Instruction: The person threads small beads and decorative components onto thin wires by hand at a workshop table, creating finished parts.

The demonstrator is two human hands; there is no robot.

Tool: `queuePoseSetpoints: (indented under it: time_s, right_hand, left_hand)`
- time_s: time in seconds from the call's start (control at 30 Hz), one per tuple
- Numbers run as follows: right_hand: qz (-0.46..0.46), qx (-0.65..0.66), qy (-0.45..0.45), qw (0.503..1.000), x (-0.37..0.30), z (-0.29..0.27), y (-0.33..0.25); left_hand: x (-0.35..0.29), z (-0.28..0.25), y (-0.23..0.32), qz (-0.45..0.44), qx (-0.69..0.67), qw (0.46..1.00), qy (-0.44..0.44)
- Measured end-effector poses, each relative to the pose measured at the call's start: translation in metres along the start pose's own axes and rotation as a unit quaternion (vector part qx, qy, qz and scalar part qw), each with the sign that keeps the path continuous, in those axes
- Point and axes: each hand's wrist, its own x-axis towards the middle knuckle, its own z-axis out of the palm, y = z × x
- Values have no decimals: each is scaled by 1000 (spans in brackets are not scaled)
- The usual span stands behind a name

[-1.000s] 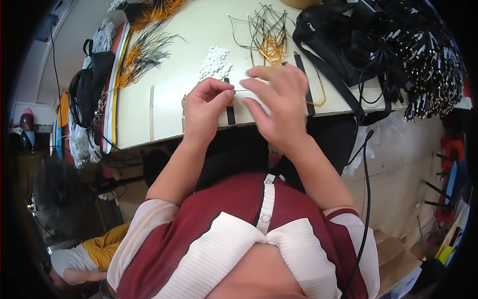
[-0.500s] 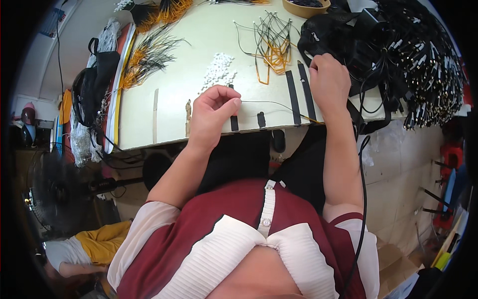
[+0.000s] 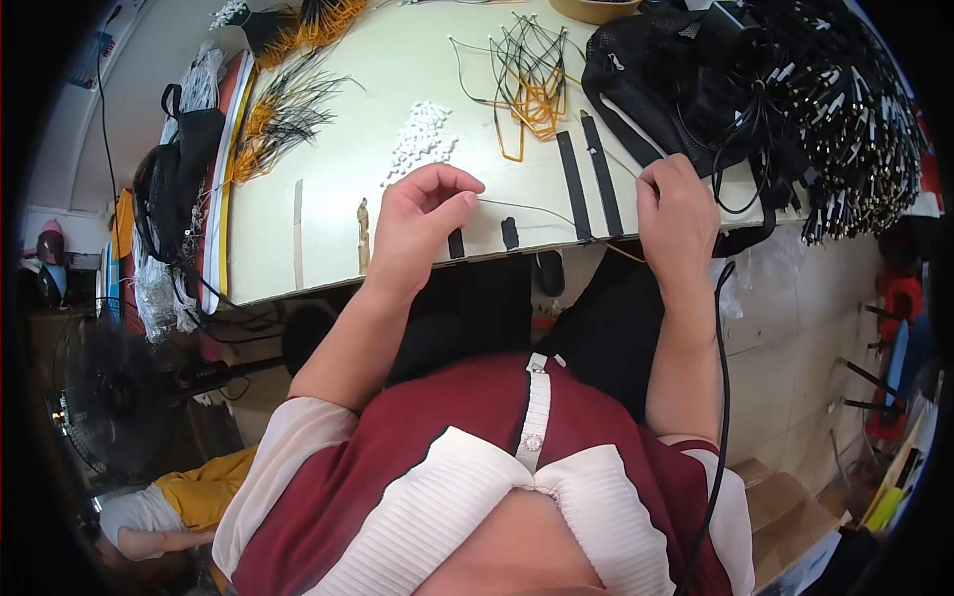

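Observation:
My left hand (image 3: pixel 422 223) is over the near part of the white table, thumb and forefinger pinched on the end of a thin wire (image 3: pixel 537 207). The wire is dark near my fingers and orange farther right, where it crosses the table's front edge and passes behind my right forearm. My right hand (image 3: pixel 680 214) is at the table edge beside a black mesh bag (image 3: pixel 636 74), its fingers bent together. What they hold, if anything, is hidden. Beyond my left hand lies a pile of small white connectors (image 3: pixel 422 137).
Orange-and-black wires lie in a loose bunch (image 3: pixel 532 84) at the far middle and another bunch (image 3: pixel 283 114) at left. Black strips (image 3: pixel 574 184) are stuck to the table. A large bundle of black cables (image 3: pixel 845 129) fills the right. A fan (image 3: pixel 109 392) stands lower left, near another person.
My right hand has drawn back from the black bag toward the table's front edge and slightly right. My left hand keeps its pinch on the wire. The whole view has shifted slightly.

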Motion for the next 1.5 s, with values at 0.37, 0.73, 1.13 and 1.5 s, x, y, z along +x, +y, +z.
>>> queuePoseSetpoints:
  time_s: [0.37, 0.73, 1.13, 1.5]
  right_hand:
    - [-105, 144, -25, 984, 0, -3, 15]
    - [-142, 162, -14, 976, 1, -5, 17]
    - [-71, -18, -88, 993, 17, -7, -26]
    - [23, 63, -13, 998, 28, 0, -36]
  left_hand:
    - [41, 27, 6, -4, 70, 995, -76]
    - [67, 52, 12, 11, 251, 963, -97]
    - [43, 57, 6, 83, 323, 943, -6]
    - [21, 35, -3, 65, 221, 973, 24]
